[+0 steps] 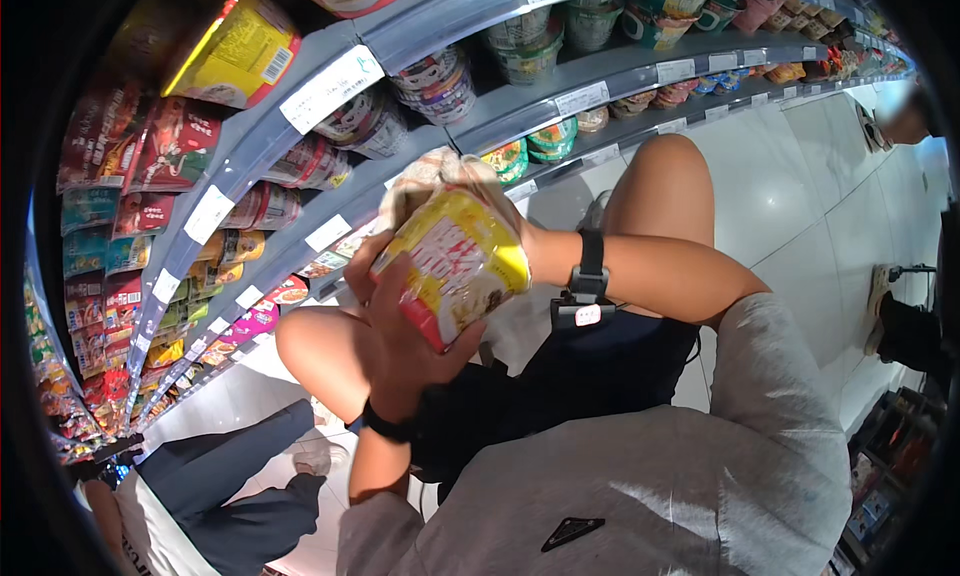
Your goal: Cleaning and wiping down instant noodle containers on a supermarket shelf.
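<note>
Above my lap is a yellow and red food tub (480, 253) in glossy wrap, tilted and bearing printed writing. My left hand (401, 328) grips its near left side, with the thumb along the bottom edge. My right hand (528, 238) is mostly hidden behind the tub's far side. A pale striped cloth (431, 172) is bunched at the tub's far edge, beside my right hand; the tub hides where the fingers meet it. A black strap with a small device (589, 280) circles my right wrist, and a black band (386, 424) circles the left.
Curved shelves hold noodle cups (435, 85), a yellow tub (240, 47), red packets (176, 145) and green-lidded bowls (553, 137). Price tags (330, 88) line the shelf edges. Another person's dark trousers (225, 456) are at lower left. More people stand at right on the tiled floor (795, 216).
</note>
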### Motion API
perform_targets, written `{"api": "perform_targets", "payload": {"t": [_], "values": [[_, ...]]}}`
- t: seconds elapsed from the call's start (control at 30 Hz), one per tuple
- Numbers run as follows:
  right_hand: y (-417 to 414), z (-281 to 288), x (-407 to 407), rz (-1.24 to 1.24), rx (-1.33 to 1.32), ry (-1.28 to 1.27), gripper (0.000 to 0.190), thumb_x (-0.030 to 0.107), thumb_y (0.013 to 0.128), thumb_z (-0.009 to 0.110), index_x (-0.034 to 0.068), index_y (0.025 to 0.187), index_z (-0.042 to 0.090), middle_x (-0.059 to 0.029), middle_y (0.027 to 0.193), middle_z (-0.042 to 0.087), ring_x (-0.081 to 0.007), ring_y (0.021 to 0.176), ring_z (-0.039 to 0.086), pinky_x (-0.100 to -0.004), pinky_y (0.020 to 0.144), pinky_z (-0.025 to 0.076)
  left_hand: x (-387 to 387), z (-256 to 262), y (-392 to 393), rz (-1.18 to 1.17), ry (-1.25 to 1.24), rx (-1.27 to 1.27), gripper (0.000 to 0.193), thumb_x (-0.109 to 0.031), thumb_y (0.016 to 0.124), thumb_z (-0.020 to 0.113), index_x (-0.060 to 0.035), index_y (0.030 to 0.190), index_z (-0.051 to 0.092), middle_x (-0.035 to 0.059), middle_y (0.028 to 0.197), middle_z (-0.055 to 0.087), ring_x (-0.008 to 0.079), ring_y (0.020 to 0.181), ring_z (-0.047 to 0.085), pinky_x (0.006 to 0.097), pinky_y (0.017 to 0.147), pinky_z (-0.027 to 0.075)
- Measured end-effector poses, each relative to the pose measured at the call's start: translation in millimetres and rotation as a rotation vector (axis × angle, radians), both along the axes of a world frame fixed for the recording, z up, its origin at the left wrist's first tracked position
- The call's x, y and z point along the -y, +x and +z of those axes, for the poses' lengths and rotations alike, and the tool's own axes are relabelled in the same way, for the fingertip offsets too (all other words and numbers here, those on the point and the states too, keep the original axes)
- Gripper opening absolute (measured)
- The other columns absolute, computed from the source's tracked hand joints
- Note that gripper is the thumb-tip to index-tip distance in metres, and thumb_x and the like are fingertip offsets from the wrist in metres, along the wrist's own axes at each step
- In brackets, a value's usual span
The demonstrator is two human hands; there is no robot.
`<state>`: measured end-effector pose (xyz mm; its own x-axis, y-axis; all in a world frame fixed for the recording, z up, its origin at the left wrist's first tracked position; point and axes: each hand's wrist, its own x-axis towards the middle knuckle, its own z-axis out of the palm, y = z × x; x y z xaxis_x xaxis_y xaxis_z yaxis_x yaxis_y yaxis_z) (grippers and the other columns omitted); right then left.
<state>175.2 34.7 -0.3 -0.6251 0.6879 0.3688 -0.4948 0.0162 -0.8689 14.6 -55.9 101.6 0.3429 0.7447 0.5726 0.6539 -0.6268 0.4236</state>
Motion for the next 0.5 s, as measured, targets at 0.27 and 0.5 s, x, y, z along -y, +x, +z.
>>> {"api": "perform_targets", "payload": {"t": [0.27, 0.5], "values": [[8, -6, -10, -0.578, 0.444, 0.528, 0.063, 0.044, 0.075, 0.072, 0.004, 0.122, 0.063, -0.022, 0.126, 0.057, -0.0431, 0.12, 0.048, -0.0527, 0.105, 0.034, -49, -94, -3, -0.118, -0.853, 1.407, 0.084, -0.044, 0.085, 0.069, -0.0035, 0.151, 0.037, 0.0175, 0.147, 0.047, 0.0307, 0.136, 0.047, 0.0444, 0.114, 0.037], [8, 5, -28, -0.561, 0.3, 0.86, 0.058, 0.036, 0.083, 0.067, 0.002, 0.13, 0.061, -0.0241, 0.135, 0.051, -0.0476, 0.132, 0.041, -0.0617, 0.116, 0.022, -40, -121, -25, 0.088, -0.625, 0.741, 0.059, -0.033, 0.101, 0.058, -0.0021, 0.149, 0.042, 0.0125, 0.149, 0.047, 0.0249, 0.135, 0.05, 0.0423, 0.112, 0.044]]}}
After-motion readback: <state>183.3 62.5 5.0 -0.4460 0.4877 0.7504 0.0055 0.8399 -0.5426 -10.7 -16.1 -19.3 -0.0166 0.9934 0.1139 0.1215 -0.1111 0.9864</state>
